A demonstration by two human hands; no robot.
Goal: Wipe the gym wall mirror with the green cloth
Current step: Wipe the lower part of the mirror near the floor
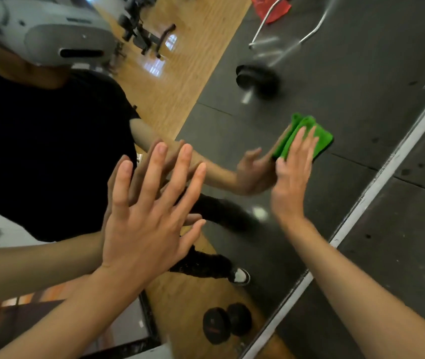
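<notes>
**Figure.** The green cloth point(319, 137), folded, is being pressed flat against the gym wall mirror point(361, 73) by the right hand point(291, 180). The fingers of this hand are being held straight and close together, not curled round the fabric. The cloth is lying under the fingertips and is extending past them towards the white edge strip point(387, 164) of the mirror, while the palm is lying off the cloth on its near side. The left hand point(146, 218) is being held open with fingers spread against the glass, well apart from the cloth, and nothing is being gripped by it. Both hands are being doubled in reflection, and a dumbbell point(225, 323) is being reflected lower down.
</notes>
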